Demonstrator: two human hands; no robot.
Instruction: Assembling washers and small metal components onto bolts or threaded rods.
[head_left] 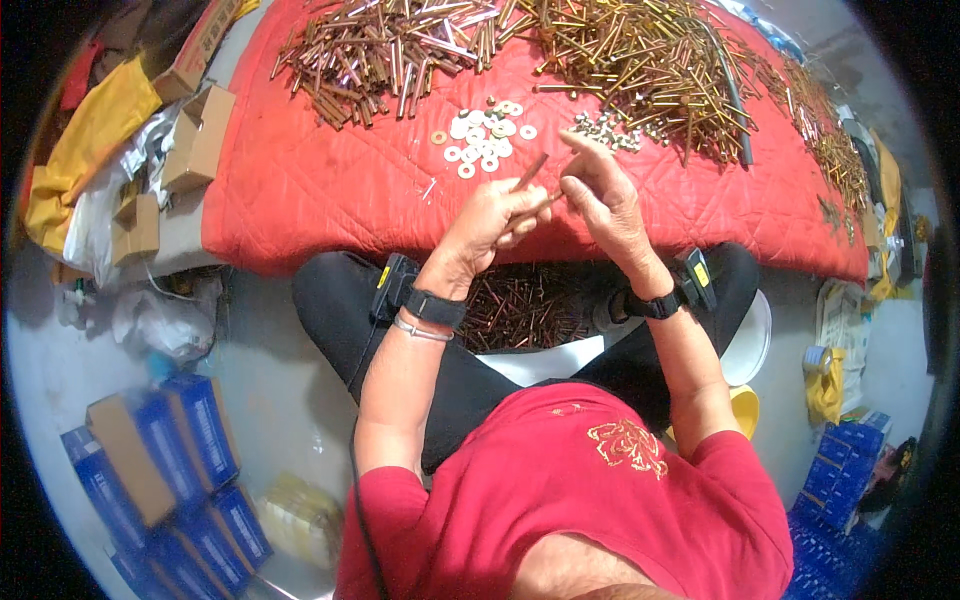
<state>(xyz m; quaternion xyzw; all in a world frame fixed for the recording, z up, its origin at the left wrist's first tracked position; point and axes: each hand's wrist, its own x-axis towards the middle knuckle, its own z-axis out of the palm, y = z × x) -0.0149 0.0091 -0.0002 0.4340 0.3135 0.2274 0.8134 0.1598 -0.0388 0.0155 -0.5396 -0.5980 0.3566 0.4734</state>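
Observation:
My left hand [492, 222] is closed around a metal tube [533, 170] that sticks up past the fingers. A thin bolt [545, 204] also passes through its grip, pointing toward my right hand. My right hand [606, 205] has thumb and forefinger apart, the thumb close by the bolt's end; whether they touch I cannot tell. Just beyond my hands, a cluster of pale washers [474, 154] lies on the red quilted cover [330, 190], and small silvery nuts [610, 133] are heaped to their right.
A pile of copper-coloured tubes [390, 55] stands at the far left, brassy bolts [640, 65] at the far right. A dark rod [735, 100] borders the bolts. Between my legs is a heap of dark metal pieces [525, 305]. Blue boxes [160, 450] are stacked at the lower left.

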